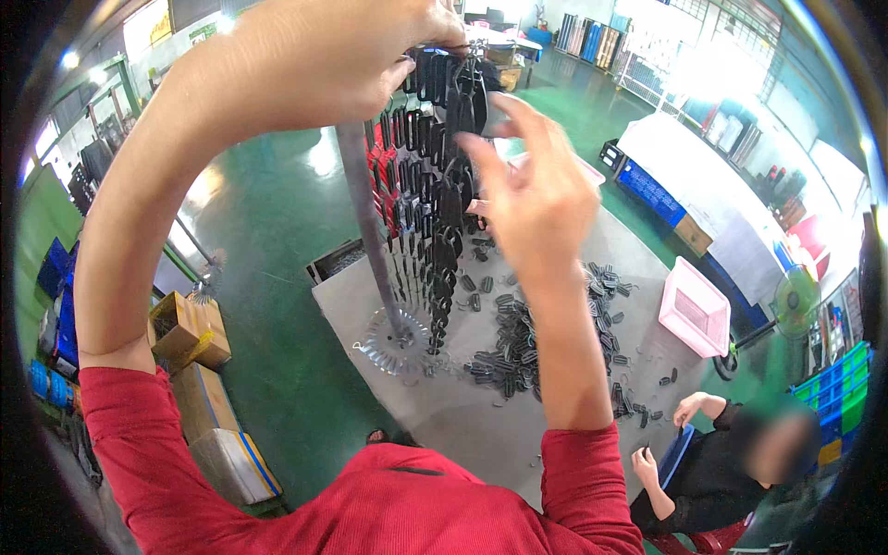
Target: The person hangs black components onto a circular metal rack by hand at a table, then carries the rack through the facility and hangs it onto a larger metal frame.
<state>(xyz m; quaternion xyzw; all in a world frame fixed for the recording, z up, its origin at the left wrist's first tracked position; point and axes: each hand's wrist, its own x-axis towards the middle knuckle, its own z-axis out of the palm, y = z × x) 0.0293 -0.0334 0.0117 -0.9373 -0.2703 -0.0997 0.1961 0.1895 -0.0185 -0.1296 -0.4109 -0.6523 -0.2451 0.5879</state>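
Note:
A tall stand with a metal pole (361, 203) rises from the grey table, and black plastic loop-shaped pieces (427, 134) hang on it in several tiers. High at the top of these pieces, my left hand (407, 37) curls its fingers closed at the stand; what they grip is partly hidden. My right hand (541, 185) is raised just right of the hanging column, thumb and forefinger apart, with nothing visible between them. Near the pole's foot, a ring of bare wire hooks (393, 342) fans out. Below my right hand, a heap of similar black pieces (509, 342) covers the tabletop.
A pink plastic basket (696, 307) stands at the right edge of the grey table (416, 407). Beyond it is a green fan (795, 301). At the lower right sits a co-worker (712, 453) in black, handling small pieces. Cardboard boxes (199, 398) lie on the left.

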